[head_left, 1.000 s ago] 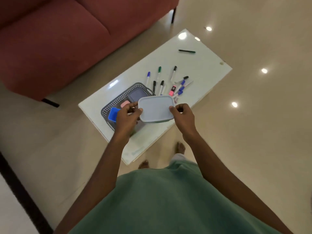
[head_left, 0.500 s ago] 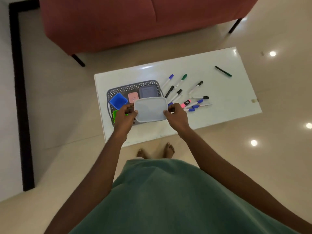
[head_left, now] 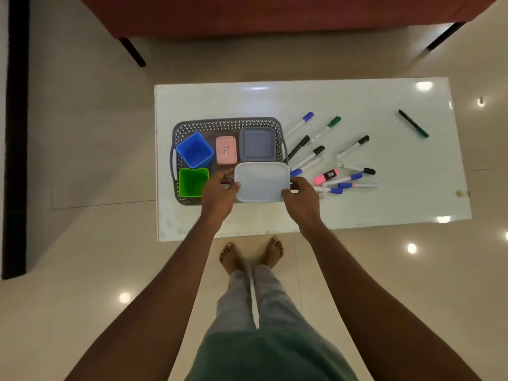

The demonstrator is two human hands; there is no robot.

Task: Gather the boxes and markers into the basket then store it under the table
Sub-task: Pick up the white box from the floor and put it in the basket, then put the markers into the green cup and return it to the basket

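A grey perforated basket point(head_left: 228, 122) stands on the left part of the white table point(head_left: 357, 210). Inside it are a blue box point(head_left: 194, 153), a green box point(head_left: 193, 181), a pink box point(head_left: 226, 150) and a grey lidded box point(head_left: 257, 144). I hold a pale grey-white flat box point(head_left: 262, 182) over the basket's near right corner, my left hand point(head_left: 218, 193) on its left edge and my right hand point(head_left: 301, 198) on its right edge. Several markers point(head_left: 316, 154) lie scattered to the right of the basket, among them a pink highlighter point(head_left: 325, 176). One dark green marker point(head_left: 413, 123) lies apart at the far right.
A red sofa point(head_left: 275, 12) on dark legs stands behind the table. My bare feet point(head_left: 251, 255) are on the glossy tiled floor at the table's near edge. A dark strip point(head_left: 15, 133) runs along the floor at the left.
The view has swung until the table lies square in front of me. The pale box, still held in both hands, now sits lower over the basket's near right corner.
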